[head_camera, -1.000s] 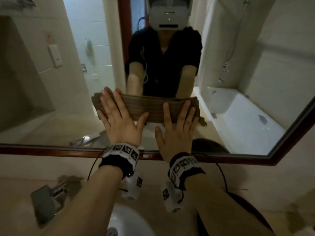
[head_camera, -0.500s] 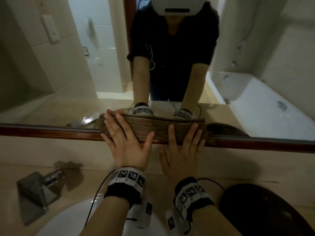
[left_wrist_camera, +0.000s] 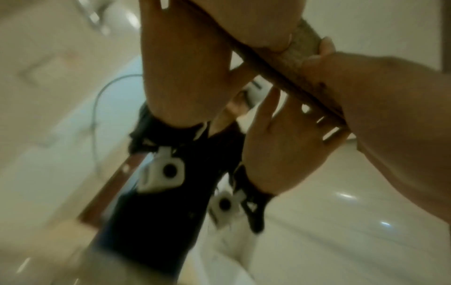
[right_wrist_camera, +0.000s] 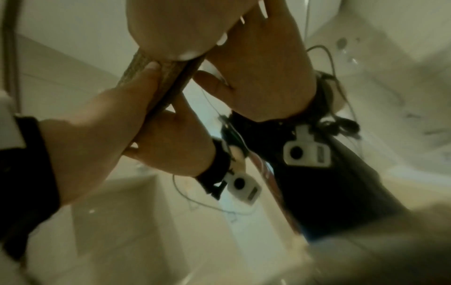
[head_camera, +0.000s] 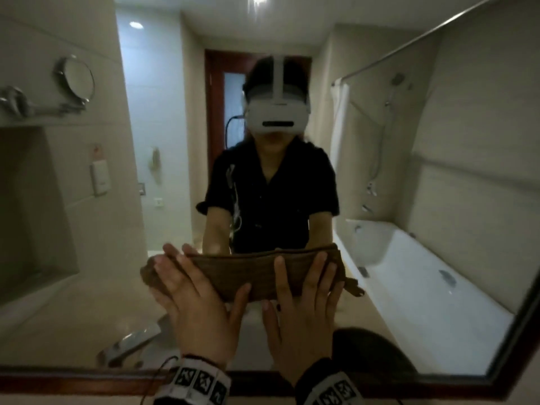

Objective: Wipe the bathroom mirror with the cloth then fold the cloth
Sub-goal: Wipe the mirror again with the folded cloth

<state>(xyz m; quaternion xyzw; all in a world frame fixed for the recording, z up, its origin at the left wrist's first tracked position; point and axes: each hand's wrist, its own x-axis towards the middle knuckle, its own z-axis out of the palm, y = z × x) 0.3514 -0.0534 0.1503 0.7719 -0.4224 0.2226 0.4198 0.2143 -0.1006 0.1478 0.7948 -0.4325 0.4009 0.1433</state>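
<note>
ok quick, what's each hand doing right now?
Left hand: open, fingers flat, pressing the brown cloth against the mirror.
Right hand: open, fingers flat, pressing the same cloth.

Cloth (head_camera: 263, 273): brown, ribbed, folded into a long horizontal band, pressed flat against the glass. Mirror (head_camera: 438, 200): large, wall-mounted, dark wooden frame.

Head view mirror-facing; wrist views close, upward.
</note>
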